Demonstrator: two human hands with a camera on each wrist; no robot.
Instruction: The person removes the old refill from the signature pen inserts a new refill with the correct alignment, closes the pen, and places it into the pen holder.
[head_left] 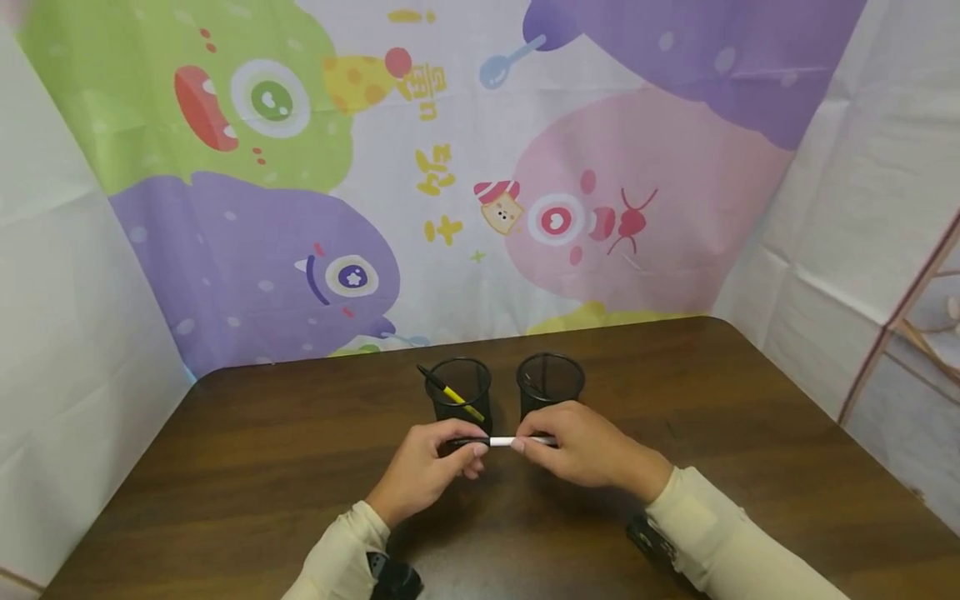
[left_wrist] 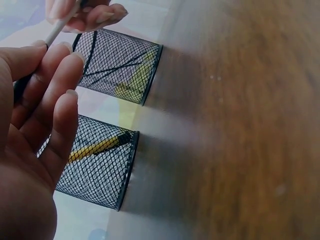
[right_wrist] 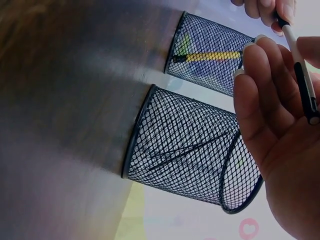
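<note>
Both hands hold a white and black pen (head_left: 501, 442) level between them, in front of two black mesh pen cups. My left hand (head_left: 423, 467) pinches its black end between thumb and fingers. At the other end, the right hand (head_left: 588, 446) pinches the white barrel, and a black clip and end show in the right wrist view. A yellow and black pen (head_left: 453, 393) leans inside the left mesh cup (head_left: 489, 396). Through the mesh of the right cup (right_wrist: 175, 145), thin dark lines show; I cannot tell what they are.
The cups stand on a dark brown wooden table (head_left: 262, 442). Behind it hangs a cloth (head_left: 450, 292) printed with cartoon monsters, and pale cloth covers the sides. Each wrist wears a small black device, such as the one (head_left: 393, 577) on the left.
</note>
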